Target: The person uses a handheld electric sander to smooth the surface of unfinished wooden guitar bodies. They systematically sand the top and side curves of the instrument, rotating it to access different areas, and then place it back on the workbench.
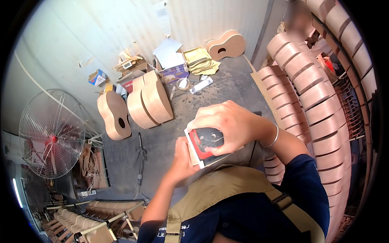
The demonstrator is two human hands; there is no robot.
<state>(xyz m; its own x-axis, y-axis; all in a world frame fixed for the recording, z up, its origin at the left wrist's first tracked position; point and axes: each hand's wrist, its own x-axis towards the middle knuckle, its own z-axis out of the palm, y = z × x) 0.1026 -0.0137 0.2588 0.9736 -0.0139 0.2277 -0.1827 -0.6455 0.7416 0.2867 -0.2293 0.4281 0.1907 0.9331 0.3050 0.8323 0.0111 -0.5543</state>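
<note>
My right hand (229, 121) is wrapped over a red and black electric sander (207, 138) with a white edge at its base. Below it, my left hand (183, 161) grips the side of a pale wooden piece (194, 154), its fingers partly out of sight. The sander and my hands hide most of that piece, so its full shape cannot be made out. Both hands are close to my apron, over the near part of the dark workbench (162, 158).
Small guitar bodies (156, 99) stand on the bench's left side, another (227, 44) at the back. Yellow sandpaper sheets (200, 60) lie by boxes. A black air blow gun (140, 158) rests left of my hands. A fan (52, 133) stands left; stacked bodies (320, 101) line the right.
</note>
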